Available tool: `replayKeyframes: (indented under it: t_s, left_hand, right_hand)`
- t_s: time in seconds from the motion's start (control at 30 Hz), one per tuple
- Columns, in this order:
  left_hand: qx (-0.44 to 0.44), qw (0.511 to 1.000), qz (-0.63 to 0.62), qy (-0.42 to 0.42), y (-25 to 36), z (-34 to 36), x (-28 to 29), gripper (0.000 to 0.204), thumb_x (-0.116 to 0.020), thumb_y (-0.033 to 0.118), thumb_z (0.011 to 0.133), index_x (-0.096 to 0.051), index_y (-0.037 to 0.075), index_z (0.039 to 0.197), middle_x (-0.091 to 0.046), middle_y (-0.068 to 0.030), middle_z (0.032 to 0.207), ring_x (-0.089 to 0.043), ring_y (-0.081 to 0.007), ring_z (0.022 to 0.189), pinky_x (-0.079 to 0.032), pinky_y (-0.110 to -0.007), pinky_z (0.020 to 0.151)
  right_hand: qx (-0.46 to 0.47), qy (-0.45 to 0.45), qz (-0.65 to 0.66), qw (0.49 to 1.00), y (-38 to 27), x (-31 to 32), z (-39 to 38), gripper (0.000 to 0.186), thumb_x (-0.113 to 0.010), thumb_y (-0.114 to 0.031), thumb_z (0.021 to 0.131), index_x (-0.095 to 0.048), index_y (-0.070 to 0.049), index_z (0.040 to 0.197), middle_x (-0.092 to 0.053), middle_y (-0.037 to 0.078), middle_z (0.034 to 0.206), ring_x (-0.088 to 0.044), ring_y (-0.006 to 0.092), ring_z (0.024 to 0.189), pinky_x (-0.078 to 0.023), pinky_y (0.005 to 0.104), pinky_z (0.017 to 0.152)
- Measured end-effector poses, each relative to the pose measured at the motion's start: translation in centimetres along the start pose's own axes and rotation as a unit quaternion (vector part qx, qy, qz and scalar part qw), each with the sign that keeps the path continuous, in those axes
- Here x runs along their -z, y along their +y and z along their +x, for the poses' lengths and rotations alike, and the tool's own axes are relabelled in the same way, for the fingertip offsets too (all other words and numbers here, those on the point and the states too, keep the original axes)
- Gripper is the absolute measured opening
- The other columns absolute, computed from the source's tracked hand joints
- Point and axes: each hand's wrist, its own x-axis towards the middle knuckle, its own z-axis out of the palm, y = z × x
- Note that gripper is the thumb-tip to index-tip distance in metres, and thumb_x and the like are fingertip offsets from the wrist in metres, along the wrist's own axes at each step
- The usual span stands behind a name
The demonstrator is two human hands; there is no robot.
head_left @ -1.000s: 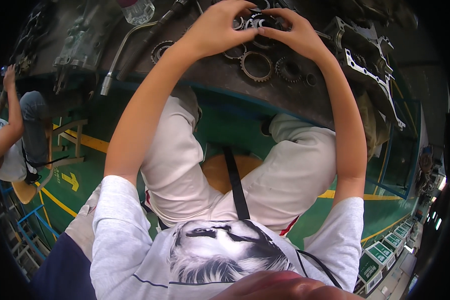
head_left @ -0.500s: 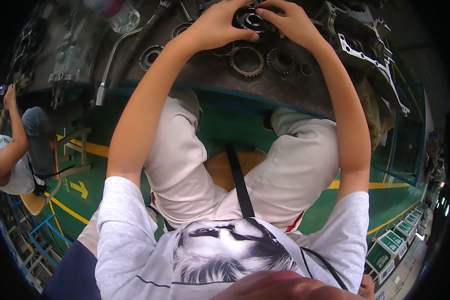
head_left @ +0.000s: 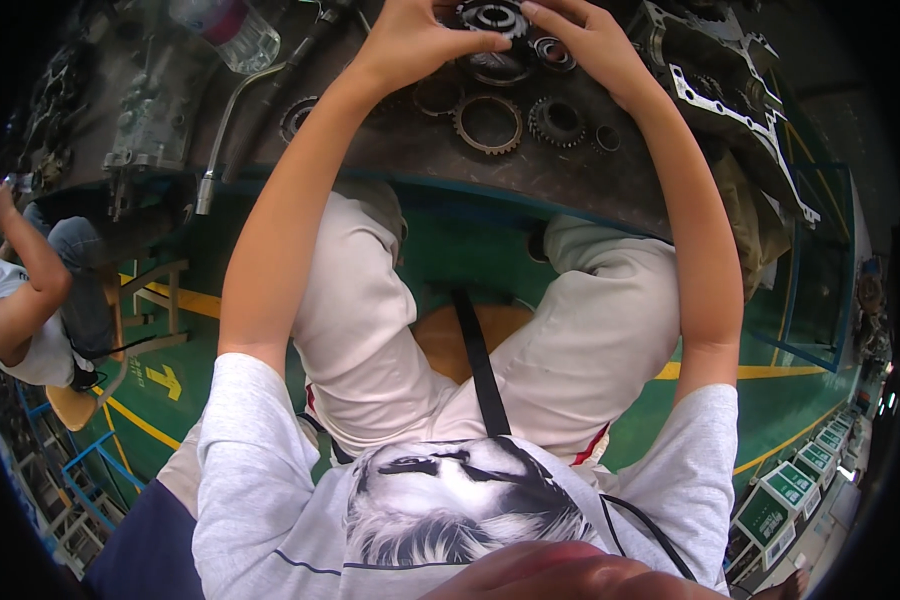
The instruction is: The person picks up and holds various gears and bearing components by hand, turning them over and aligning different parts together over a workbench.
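Observation:
A toothed metal gear with a bright central ring (head_left: 495, 18) is held between my hands at the top of the view. My left hand (head_left: 410, 40) curves round its left side, thumb along the near edge. My right hand (head_left: 595, 45) grips the right edge with bent fingertips; part of its fingers is cut off by the frame. Right below the held gear is another dark round gear part (head_left: 495, 70). A small bearing-like ring (head_left: 554, 54) lies beneath my right fingers. Closer to me sit a brass-coloured toothed ring (head_left: 488, 126), a dark gear (head_left: 558, 122) and a small ring (head_left: 607, 138).
A metal housing (head_left: 735, 105) stands right on the dark workbench (head_left: 410, 145). Left are a long-handled wrench (head_left: 222, 140), a clear bottle (head_left: 242, 45) and another metal casing (head_left: 145, 125). A co-worker (head_left: 30, 305) sits far left. Cartons (head_left: 770, 515) line the lower right.
Both hands have shifted slightly away from me with the gear, toward the top edge. The round part below it and the small ring beside it now show more.

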Motion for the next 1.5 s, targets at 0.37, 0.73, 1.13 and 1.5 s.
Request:
replayKeyframes:
  t_s: [0.37, 0.73, 1.13, 1.5]
  left_hand:
    - [0.232, 0.861, -0.452, -0.009, -2.3, 0.5, -1.2, 0.028, -0.067, 0.027, 0.097, -0.066, 0.004, 0.115, -0.071, -0.0054, 0.104, -0.068, -0.0137, 0.087, -0.056, -0.026, 0.076]
    - [0.037, 0.998, 0.038, 0.046, -0.9, -0.6, 2.1, 0.033, -0.065, 0.023, 0.096, -0.068, 0.002, 0.121, -0.072, -0.0081, 0.108, -0.066, -0.0154, 0.104, -0.049, -0.027, 0.093]
    - [-0.016, 0.979, 0.202, 0.0, -2.3, 0.1, 1.4, 0.03, -0.066, 0.02, 0.094, -0.071, 0.001, 0.117, -0.074, -0.0082, 0.101, -0.066, -0.0117, 0.093, -0.05, -0.026, 0.085]
    - [-0.037, 0.971, 0.232, 0.032, -2.7, -0.2, 1.1, 0.026, -0.069, 0.017, 0.09, -0.073, 0.002, 0.112, -0.075, -0.0106, 0.1, -0.071, -0.0172, 0.093, -0.052, -0.029, 0.086]
  right_hand:
    - [0.169, 0.085, -0.033, 0.981, -2.4, -3.3, -1.8, 0.074, -0.084, -0.015, 0.076, -0.048, 0.001, 0.139, -0.058, 0.014, 0.122, -0.06, 0.0208, 0.112, -0.049, 0.0353, 0.098]
    - [0.21, -0.012, -0.27, 0.94, -2.2, -1.7, -2.4, 0.07, -0.079, -0.023, 0.069, -0.06, 0.005, 0.13, -0.059, 0.023, 0.115, -0.06, 0.0351, 0.108, -0.048, 0.0375, 0.097]
    - [0.28, 0.037, -0.348, 0.894, 2.4, -2.3, -0.4, 0.064, -0.083, -0.037, 0.074, -0.066, -0.009, 0.129, -0.068, 0.015, 0.116, -0.064, 0.0262, 0.102, -0.05, 0.0367, 0.092]
    - [0.163, -0.078, -0.259, 0.949, -2.5, -1.4, -1.3, 0.063, -0.087, -0.029, 0.072, -0.065, 0.005, 0.119, -0.063, 0.024, 0.119, -0.061, 0.0341, 0.114, -0.048, 0.0385, 0.099]
